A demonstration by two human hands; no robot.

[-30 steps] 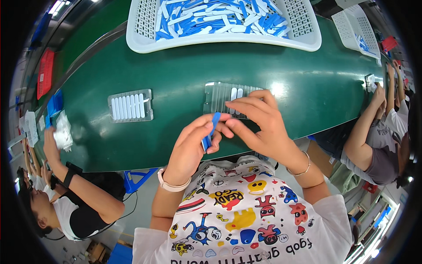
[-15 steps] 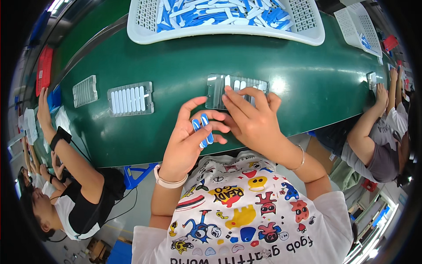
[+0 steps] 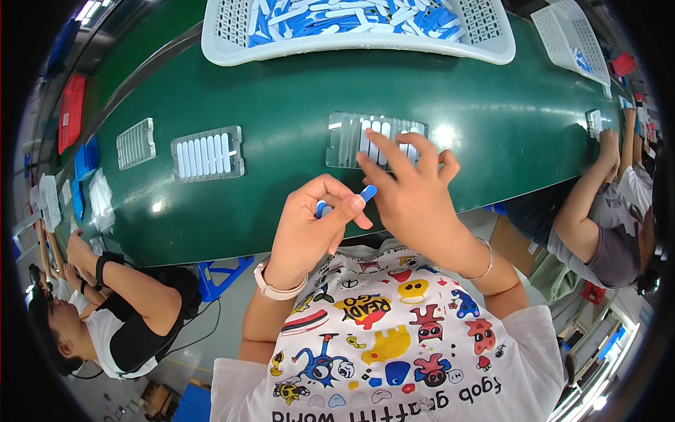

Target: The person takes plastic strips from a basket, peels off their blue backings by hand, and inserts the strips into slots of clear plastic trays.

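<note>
My left hand (image 3: pixel 309 221) is closed on small flat round-ended strips, blue and white. One blue strip (image 3: pixel 368 193) sticks out past the thumb and forefinger; another shows at the curled fingers. To its right, my right hand (image 3: pixel 415 186) has its fingers apart, reaching over the near side of a clear slotted tray (image 3: pixel 343 141), and no strip is seen in it. Several white strips (image 3: pixel 385 131) lie side by side in that tray's slots, partly hidden by the fingers.
A second clear tray (image 3: pixel 236 163) with a row of white strips lies to the left, beside another clear slotted tray (image 3: pixel 136 144). A white basket (image 3: pixel 358 50) heaped with blue and white strips stands at the far side. Co-workers' arms (image 3: pixel 140 281) are at both sides.
My left hand has turned inward, bringing one strip's end toward the right hand. More white strips show in the tray under my right hand, whose fingers have spread. The left co-worker's arm has lowered.
</note>
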